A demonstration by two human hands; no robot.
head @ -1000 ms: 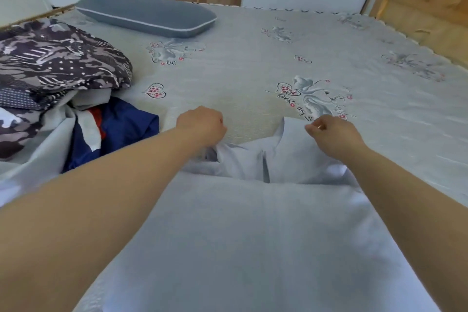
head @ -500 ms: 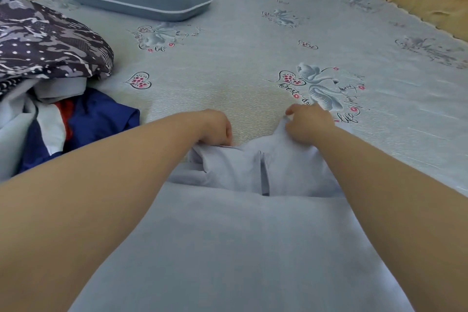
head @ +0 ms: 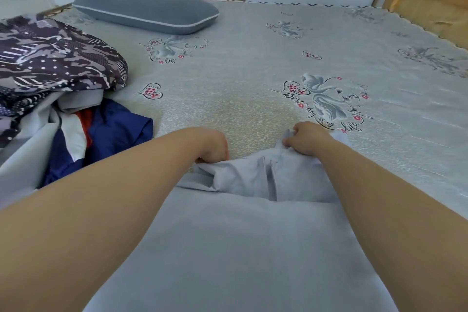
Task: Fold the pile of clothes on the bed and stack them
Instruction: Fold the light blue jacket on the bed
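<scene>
garment [head: 253,248] spread on bed [head: 253,63] nearest the camera, clothes pile [head: 55,99] on bed to its left, pillow [head: 147,10] at far left behind pile

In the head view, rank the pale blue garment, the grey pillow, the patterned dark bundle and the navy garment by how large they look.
1. pale blue garment, largest, though it lies nearest the camera
2. patterned dark bundle and grey pillow look much alike; the bundle is cut off by the frame edge, so unranked
3. navy garment, smallest, partly buried
</scene>
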